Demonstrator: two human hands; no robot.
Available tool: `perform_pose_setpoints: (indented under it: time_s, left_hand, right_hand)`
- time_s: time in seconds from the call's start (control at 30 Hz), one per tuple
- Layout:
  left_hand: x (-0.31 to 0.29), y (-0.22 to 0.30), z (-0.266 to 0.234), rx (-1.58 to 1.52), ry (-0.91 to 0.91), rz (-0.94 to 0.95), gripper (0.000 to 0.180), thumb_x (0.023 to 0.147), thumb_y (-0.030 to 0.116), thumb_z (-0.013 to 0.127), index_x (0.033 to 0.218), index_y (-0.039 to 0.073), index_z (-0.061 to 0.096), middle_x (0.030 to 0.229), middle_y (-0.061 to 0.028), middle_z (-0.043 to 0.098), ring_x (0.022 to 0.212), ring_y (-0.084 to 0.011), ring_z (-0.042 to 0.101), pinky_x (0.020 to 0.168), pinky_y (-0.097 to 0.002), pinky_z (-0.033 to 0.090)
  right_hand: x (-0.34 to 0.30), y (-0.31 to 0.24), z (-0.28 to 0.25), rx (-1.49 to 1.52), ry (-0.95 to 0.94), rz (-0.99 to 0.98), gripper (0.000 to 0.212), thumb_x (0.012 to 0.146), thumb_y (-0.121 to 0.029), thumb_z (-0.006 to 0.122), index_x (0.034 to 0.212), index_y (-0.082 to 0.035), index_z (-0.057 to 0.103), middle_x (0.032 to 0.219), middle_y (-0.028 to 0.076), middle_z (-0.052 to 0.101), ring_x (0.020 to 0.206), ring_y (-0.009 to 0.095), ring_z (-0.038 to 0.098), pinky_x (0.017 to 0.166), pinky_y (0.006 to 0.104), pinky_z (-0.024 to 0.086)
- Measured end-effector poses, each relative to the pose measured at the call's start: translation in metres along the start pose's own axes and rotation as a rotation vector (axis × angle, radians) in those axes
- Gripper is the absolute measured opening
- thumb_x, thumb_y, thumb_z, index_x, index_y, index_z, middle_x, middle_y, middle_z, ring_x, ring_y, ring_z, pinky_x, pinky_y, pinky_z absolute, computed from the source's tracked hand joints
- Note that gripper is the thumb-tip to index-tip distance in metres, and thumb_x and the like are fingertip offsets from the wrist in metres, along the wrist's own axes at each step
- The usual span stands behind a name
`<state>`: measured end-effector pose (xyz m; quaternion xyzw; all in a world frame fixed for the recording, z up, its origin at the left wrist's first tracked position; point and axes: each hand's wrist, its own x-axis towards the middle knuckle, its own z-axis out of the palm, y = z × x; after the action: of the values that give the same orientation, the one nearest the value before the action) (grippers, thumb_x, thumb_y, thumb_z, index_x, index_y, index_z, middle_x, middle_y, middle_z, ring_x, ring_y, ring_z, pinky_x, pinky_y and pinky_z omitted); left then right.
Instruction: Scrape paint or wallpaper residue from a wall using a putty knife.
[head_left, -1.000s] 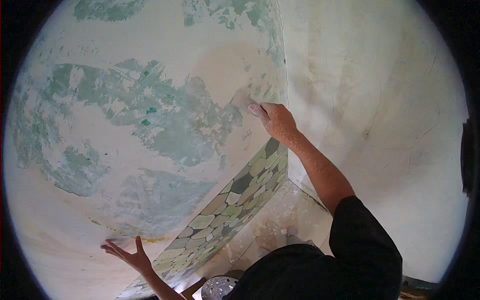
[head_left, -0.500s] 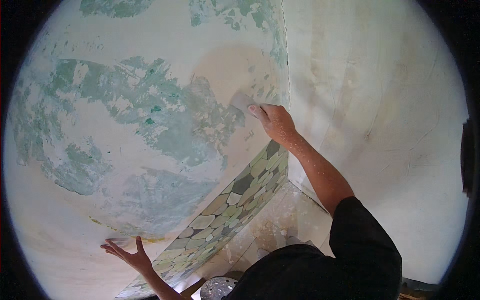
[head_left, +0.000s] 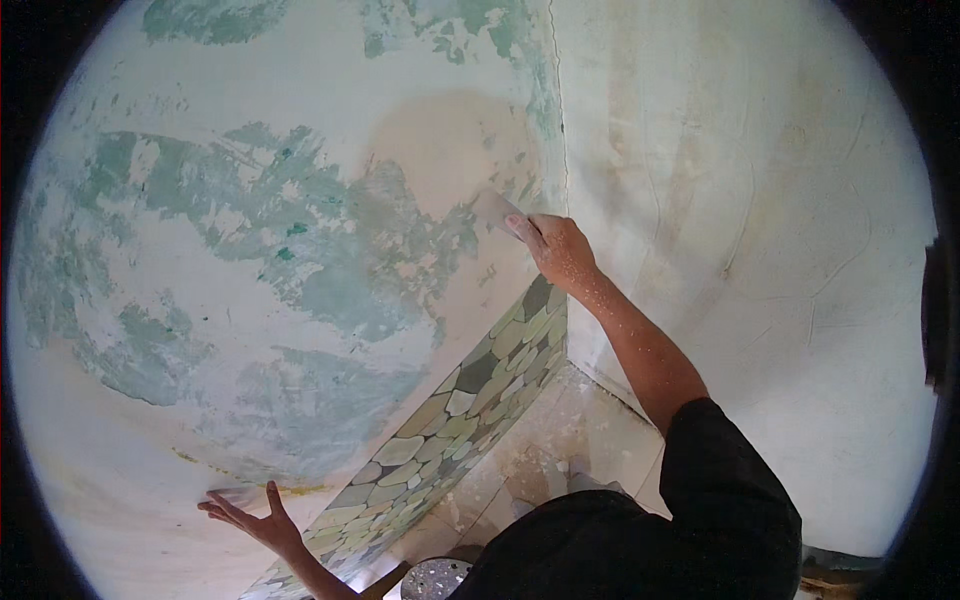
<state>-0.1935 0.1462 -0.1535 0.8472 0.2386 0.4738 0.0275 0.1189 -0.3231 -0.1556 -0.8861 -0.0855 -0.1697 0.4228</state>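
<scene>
My right hand is closed around a pale, flat scraper, its thumb lying along the tool. The scraper's wide end is at the wall, close to the inside corner; whether its edge touches cannot be made out. Patches of green show through the wall's whitish coat, left of the scraper. White specks dot my right forearm. Lower left, my left hand has its fingers spread beside the same wall, holding nothing, near a yellowish streak.
A stone-patterned band runs along the wall's base. To the right stands a cracked, stained pale wall. Below is a splattered tile floor. A speckled round top, perhaps a stool, is by my body.
The scraper and my right hand have shifted slightly down and right along the wall toward the corner. My left hand stays spread in nearly the same place. The view has shifted a little.
</scene>
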Motion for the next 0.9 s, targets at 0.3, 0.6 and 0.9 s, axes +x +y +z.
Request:
perform_pose_setpoints:
  time_s: [0.3, 0.6, 0.9]
  left_hand:
    - [0.0, 0.0, 0.005, -0.019, -0.009, 0.001, 0.097, 0.078, 0.032, 0.079, 0.153, 0.017, 0.019, 0.16, -0.015, 0.004, 0.146, -0.0387, 0.004, 0.115, -0.0581, 0.015]
    - [0.0, 0.004, 0.003, -0.008, 0.008, -0.007, 0.098, 0.077, 0.035, 0.079, 0.153, 0.018, 0.018, 0.16, -0.0143, 0.004, 0.146, -0.0392, 0.003, 0.115, -0.059, 0.014]
    - [0.0, 0.006, 0.009, 0.021, 0.071, -0.029, 0.093, 0.079, 0.033, 0.077, 0.152, 0.016, 0.022, 0.159, -0.0154, 0.007, 0.146, -0.0394, 0.005, 0.114, -0.0588, 0.016]
  right_hand:
    - [0.014, 0.005, 0.017, 0.076, -0.027, 0.028, 0.057, 0.095, -0.052, 0.047, 0.079, 0.0, 0.065, 0.068, 0.023, 0.06, 0.068, 0.042, 0.059, 0.062, 0.0466, 0.045]
    - [-0.007, 0.018, 0.019, 0.18, 0.02, 0.013, 0.059, 0.097, -0.047, 0.048, 0.07, 0.005, 0.054, 0.059, 0.023, 0.046, 0.053, 0.038, 0.045, 0.056, 0.044, 0.04]
    - [-0.01, -0.007, 0.027, 0.191, 0.096, -0.032, 0.056, 0.097, -0.045, 0.048, 0.07, 0.004, 0.056, 0.063, 0.026, 0.052, 0.059, 0.042, 0.052, 0.057, 0.0451, 0.04]
